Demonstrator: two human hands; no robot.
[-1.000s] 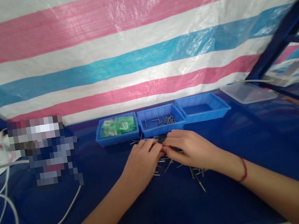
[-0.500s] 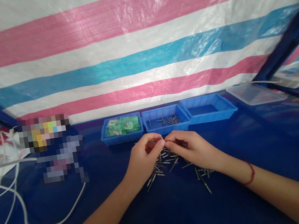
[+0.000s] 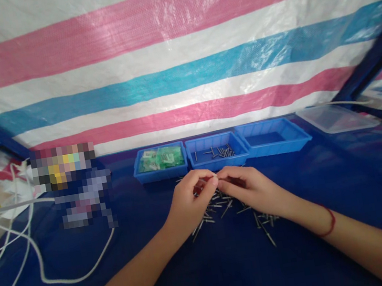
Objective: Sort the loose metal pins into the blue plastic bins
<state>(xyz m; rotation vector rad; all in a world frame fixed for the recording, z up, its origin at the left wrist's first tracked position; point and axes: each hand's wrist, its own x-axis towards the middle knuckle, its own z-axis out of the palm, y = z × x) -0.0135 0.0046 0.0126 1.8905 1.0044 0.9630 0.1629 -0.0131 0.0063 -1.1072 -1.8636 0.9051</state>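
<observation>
My left hand (image 3: 191, 198) and my right hand (image 3: 258, 188) meet fingertip to fingertip above a loose pile of blind rivets (image 3: 226, 208) on the dark blue table. Thumb and forefinger are pinched together on each. A small pale bit shows at the left fingertips, too little of it to name. Part of the pile is hidden beneath my hands, and one long rivet (image 3: 269, 236) lies at its near right side. Just behind my hands stands a blue bin (image 3: 219, 163) with several rivets in it.
To its left, another blue bin (image 3: 161, 174) holds small green-and-clear packets (image 3: 169, 156). A third blue bin (image 3: 279, 148) sits to the right, beside a clear plastic lid (image 3: 335, 118). White cables (image 3: 68, 281) loop over the left side. A striped sheet (image 3: 167, 84) hangs behind.
The whole view has shifted slightly, so the bins and hands appear a bit further right. My hands keep their pinch, and the fingertips have closed slightly nearer each other.
</observation>
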